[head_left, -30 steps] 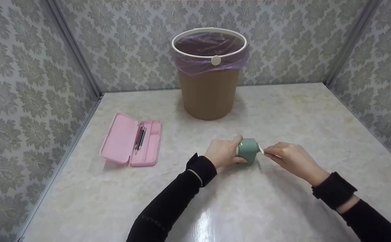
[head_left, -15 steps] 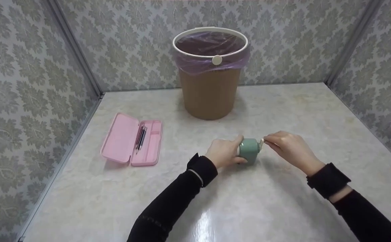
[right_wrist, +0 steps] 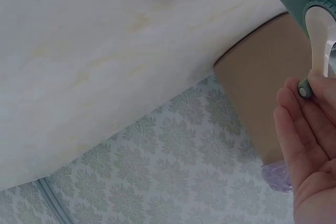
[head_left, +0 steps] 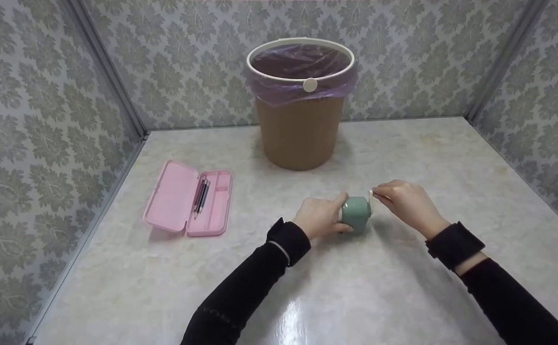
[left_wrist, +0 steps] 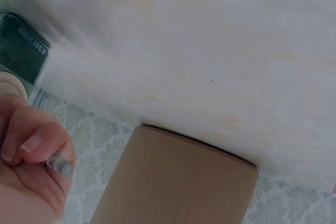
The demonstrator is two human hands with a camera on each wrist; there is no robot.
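A green hand-crank pencil sharpener (head_left: 355, 213) sits on the table, its clear green shavings drawer (left_wrist: 23, 48) showing in the left wrist view. My left hand (head_left: 318, 218) grips its left end with thumb and finger. From that hand's curled fingers pokes a pencil's eraser end (left_wrist: 59, 164); its other end is hidden. On the opposite side, my right hand (head_left: 406, 203) pinches the small green knob (right_wrist: 305, 88) of the cream crank (right_wrist: 318, 40). In the head view the crank points upward from the sharpener.
At the left lies an open pink pencil case (head_left: 216, 211) with several pencils (head_left: 201, 199) in one compartment. A brown bin (head_left: 300, 134) with a purple liner (head_left: 279, 93) stands behind the sharpener. Patterned walls (head_left: 188, 57) border the table (head_left: 164, 278) at the back and sides.
My right hand has moved up and slightly left, swinging the crank from low beside the sharpener to upright. The left hand and the sharpener have stayed in place.
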